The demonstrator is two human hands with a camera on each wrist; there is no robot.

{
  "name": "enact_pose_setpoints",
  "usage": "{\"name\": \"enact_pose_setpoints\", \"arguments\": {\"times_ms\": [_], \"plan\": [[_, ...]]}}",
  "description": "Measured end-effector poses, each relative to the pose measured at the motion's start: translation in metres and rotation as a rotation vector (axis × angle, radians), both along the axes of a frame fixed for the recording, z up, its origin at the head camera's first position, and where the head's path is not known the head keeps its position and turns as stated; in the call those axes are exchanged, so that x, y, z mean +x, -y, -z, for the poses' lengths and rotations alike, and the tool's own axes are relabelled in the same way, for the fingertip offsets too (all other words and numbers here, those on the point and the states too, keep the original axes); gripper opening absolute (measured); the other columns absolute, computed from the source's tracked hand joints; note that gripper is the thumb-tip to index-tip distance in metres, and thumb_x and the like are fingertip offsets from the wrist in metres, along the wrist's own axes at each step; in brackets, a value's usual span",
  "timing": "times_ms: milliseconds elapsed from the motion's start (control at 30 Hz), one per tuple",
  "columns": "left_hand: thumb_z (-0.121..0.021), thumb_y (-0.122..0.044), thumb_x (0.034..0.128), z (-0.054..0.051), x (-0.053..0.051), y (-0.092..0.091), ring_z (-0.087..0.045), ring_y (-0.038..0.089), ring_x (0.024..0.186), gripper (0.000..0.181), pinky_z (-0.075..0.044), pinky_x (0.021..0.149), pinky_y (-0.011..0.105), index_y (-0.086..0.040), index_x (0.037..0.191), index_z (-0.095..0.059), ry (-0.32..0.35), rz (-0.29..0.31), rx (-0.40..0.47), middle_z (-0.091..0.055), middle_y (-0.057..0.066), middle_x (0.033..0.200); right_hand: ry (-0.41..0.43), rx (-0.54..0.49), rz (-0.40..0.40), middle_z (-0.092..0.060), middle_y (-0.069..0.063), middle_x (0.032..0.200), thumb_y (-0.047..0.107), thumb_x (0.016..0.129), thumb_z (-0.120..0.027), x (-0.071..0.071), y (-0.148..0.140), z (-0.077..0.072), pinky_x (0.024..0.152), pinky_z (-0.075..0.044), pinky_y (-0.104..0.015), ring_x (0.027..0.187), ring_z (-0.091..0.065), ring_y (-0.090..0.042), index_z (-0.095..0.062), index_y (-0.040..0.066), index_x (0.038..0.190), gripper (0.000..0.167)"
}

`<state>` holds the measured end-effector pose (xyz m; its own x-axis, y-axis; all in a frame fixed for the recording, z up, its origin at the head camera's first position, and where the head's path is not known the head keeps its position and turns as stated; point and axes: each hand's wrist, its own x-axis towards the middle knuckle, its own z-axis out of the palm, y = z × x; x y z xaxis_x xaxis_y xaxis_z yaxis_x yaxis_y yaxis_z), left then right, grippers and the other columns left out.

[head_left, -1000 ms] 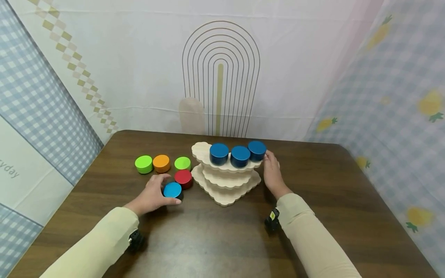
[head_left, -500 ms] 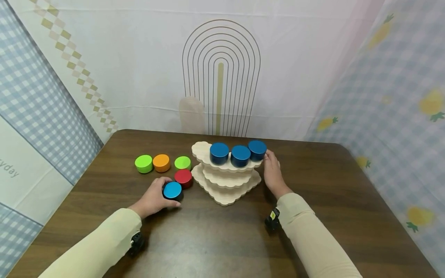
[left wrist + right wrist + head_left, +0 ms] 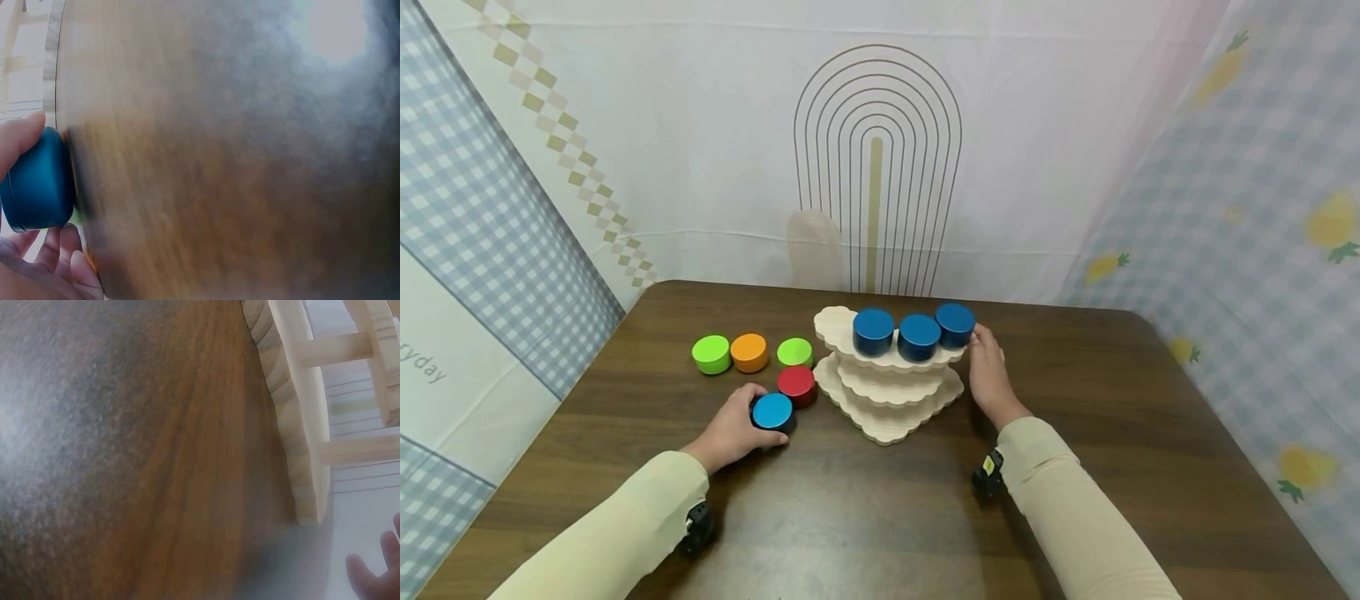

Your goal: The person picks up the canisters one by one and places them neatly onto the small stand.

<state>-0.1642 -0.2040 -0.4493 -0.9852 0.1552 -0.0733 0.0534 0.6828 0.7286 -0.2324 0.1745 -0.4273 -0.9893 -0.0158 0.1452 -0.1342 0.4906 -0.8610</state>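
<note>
From my remote station I am locating the light-blue tin (image 3: 772, 411) at the near-left side of the wooden stand (image 3: 883, 427), with the red tin (image 3: 796, 382) sitting just beside it, at its back right. The left hand (image 3: 733, 425) is the nearer one and is gripping the light-blue tin from the left, the thumb bending round the near side and the fingers round the far side. The tin is standing with its round top facing up and, being wider than tall, is presenting no long axis; the stand's upper tier is running left to right, behind it and to its right, carrying three dark-blue tins (image 3: 917, 331). The right hand (image 3: 990, 375) is resting at that tier's right end; I am unable to tell whether its fingertips are gripping or merely touching. Two green tins (image 3: 711, 352) and an orange tin (image 3: 748, 351) are standing farther back. Compared with one second earlier, I am noting the left fingers lying closer in against the light-blue tin; the stand and the right hand are showing no clear change.
</note>
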Motion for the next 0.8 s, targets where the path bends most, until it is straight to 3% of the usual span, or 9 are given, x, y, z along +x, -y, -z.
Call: {"name": "enact_pose_setpoints", "arguments": {"times_ms": [267,533,800], "plan": [[-0.083,-0.018,0.0746,-0.003,0.001,-0.001,-0.047,0.039,0.108,0.066,-0.044,0.094,0.053,0.006,0.121,-0.043,-0.016,-0.061,-0.004,-0.045,0.025,0.117,0.007,-0.006,0.004,-0.033,-0.012,0.15,0.033,0.106,-0.021,0.0,0.0,0.0,0.109,-0.018,-0.059,0.136,-0.022,-0.034,-0.036,0.009,0.143,0.047],[-0.08,-0.013,0.0767,-0.019,0.003,-0.007,-0.041,0.041,0.114,0.065,-0.042,0.097,0.056,0.006,0.123,-0.038,-0.088,-0.118,0.004,-0.037,0.025,0.121,-0.001,-0.008,-0.001,-0.033,-0.013,0.15,0.033,0.106,-0.021,0.001,0.0,-0.001,0.109,-0.018,-0.059,0.137,-0.021,-0.034,-0.036,0.009,0.143,0.047],[-0.079,-0.012,0.0755,-0.034,0.004,-0.015,-0.038,0.041,0.116,0.066,-0.042,0.096,0.056,0.006,0.124,-0.038,-0.137,-0.121,0.04,-0.036,0.025,0.122,-0.009,-0.004,-0.004,-0.034,-0.013,0.149,0.033,0.106,-0.021,0.002,0.001,-0.003,0.109,-0.019,-0.058,0.136,-0.023,-0.034,-0.037,0.008,0.143,0.047]]}}
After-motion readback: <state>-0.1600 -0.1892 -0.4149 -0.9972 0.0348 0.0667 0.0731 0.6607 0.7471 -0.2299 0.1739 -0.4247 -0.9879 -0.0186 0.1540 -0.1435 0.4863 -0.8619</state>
